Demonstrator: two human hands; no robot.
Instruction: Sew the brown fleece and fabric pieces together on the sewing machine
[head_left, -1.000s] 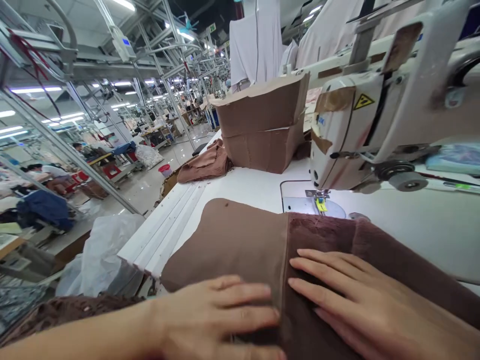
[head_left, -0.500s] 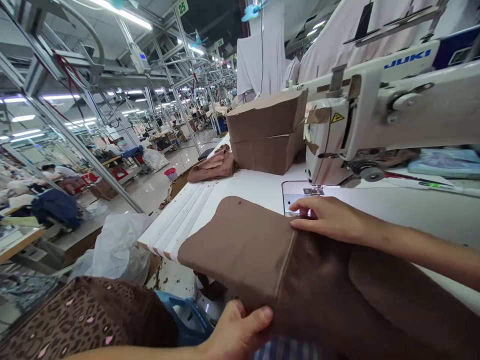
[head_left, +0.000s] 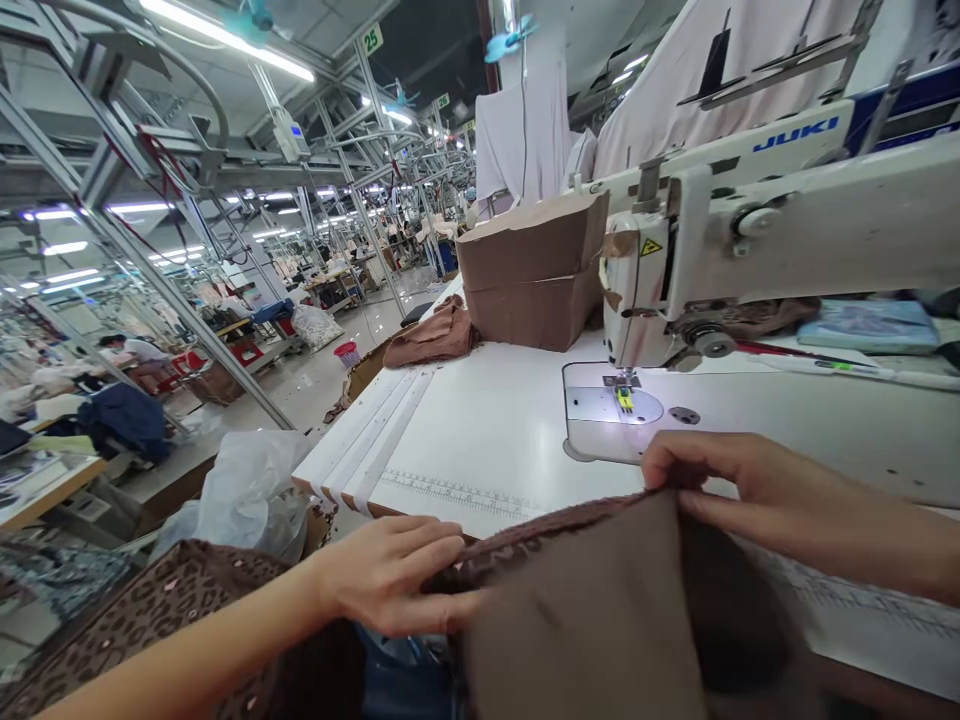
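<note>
Brown fabric (head_left: pixel 585 610) hangs between my two hands at the front edge of the sewing table, its lower part smeared by motion. My left hand (head_left: pixel 397 575) grips its left end, thumb on the near face and fingers over the top edge. My right hand (head_left: pixel 720 485) pinches the top edge farther right, where a darker fold hangs beneath. A strip of patterned brown cloth shows along that edge. Beyond the hands stands a white JUKI sewing machine (head_left: pixel 637 290). Its lit needle area with a yellow-green presser foot (head_left: pixel 625 400) is uncovered.
A stack of brown cut panels (head_left: pixel 532 270) stands behind, left of the machine head. Crumpled brown cloth (head_left: pixel 431 335) lies beside it. Leopard-print fabric (head_left: pixel 172 620) and a clear plastic bag (head_left: pixel 251 490) are at the left. A printed ruler (head_left: pixel 450 492) runs along the table (head_left: pixel 487 420).
The brown fabric has come off the tabletop and is lifted toward me, with its top edge raised. My right hand moved back from the needle area; my left hand rose and shifted left.
</note>
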